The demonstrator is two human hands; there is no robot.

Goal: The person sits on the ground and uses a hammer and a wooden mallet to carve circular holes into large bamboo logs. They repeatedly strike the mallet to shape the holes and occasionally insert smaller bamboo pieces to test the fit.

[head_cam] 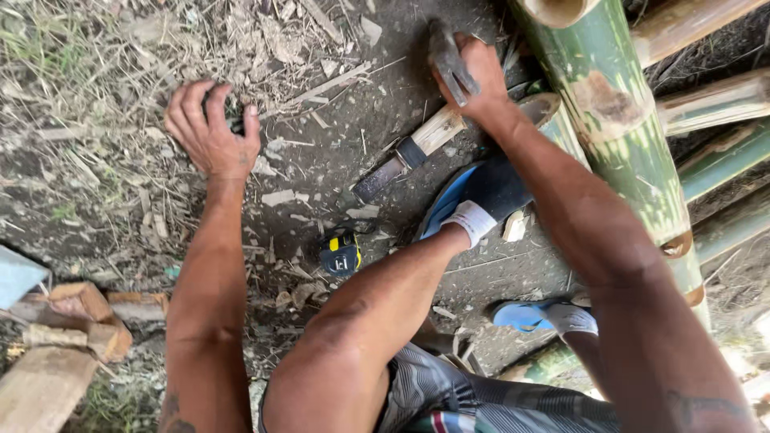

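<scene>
- Head view: the right hand (473, 76) is clenched round a dark tool (447, 60), grasping it by its upper end, its blade-like tip pointing down past the knuckles; what kind of tool it is cannot be told.
- Just below that hand lies a big knife (409, 152) flat on the ground, pale wooden handle nearest the wrist, dark blade running away toward the left hand's side.
- Right beside the right hand, on its outer side, stands a thick green bamboo pole (618, 128), cut open at the top; more bamboo poles (714, 100) lie behind it.
- The left hand (210, 128) rests on the dirt well apart from the right one, fingers curled over a small dark object (233, 119); whether it truly grips it cannot be told.
- Between the two forearms, nearer the body, a yellow and black tape measure (341, 254) sits on the ground.
- Blue sandals (453, 200) with white socks are under the right forearm.
- Wood offcuts (80, 321) lie beside the left elbow.
</scene>
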